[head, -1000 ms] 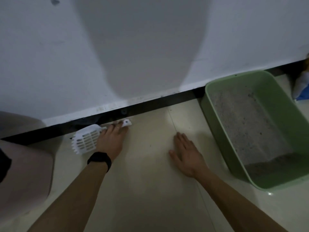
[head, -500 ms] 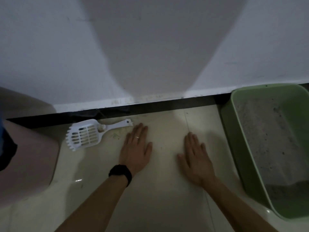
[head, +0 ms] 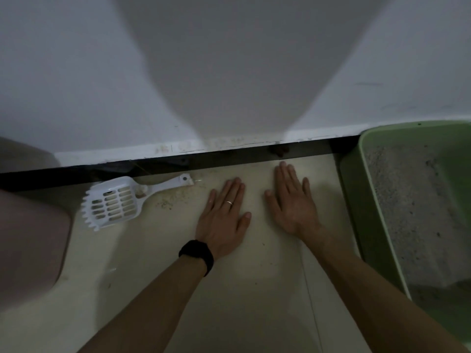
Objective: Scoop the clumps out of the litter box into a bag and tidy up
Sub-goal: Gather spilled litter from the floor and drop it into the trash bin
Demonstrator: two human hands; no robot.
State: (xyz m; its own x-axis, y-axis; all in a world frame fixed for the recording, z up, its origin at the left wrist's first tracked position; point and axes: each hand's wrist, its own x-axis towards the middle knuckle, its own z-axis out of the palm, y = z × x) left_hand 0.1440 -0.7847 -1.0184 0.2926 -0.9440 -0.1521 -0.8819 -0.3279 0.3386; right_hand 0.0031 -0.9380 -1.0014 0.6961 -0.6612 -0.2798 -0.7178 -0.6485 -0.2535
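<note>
A white slotted litter scoop lies on the cream floor by the wall, handle pointing right. My left hand, with a ring and a black wristband, rests flat on the floor to the right of the scoop, apart from it. Beside it, my right hand also lies flat, fingers straight, palm down. At the right edge stands the green litter box with grey litter inside, close to my right hand. No bag is in view.
A white wall with a dark baseboard runs across just beyond my fingertips. A bare knee fills the left edge. Scattered litter grains lie on the floor near the scoop's handle.
My left hand let go of the scoop and moved right, flat onto the floor. The view shifted left, pushing the litter box toward the right edge.
</note>
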